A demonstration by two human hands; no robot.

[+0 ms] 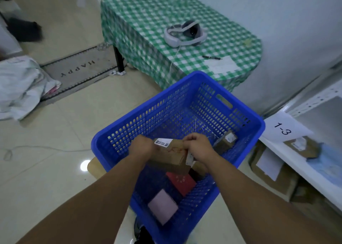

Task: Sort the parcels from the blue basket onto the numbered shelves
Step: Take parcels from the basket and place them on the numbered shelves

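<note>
A blue basket point(246, 120) stands in front of me with several parcels inside. My left hand point(141, 145) and my right hand point(197, 146) both grip a brown cardboard parcel point(172, 155) with a white barcode label, held over the basket's middle. Below it lie a red box point(182, 183) and a pink box point(162, 205). Another brown parcel point(224, 141) leans at the basket's right wall. The white shelf point(288, 162) at the right carries a sign reading 1-3 point(283, 129) and a brown parcel point(300, 146).
A table with a green checked cloth point(148, 21) stands behind the basket, bearing a white headset point(185, 33), a pen and paper. A grey doormat point(77, 71) and a white sack point(20, 86) lie at the left. More cardboard boxes point(273, 171) sit under the shelf.
</note>
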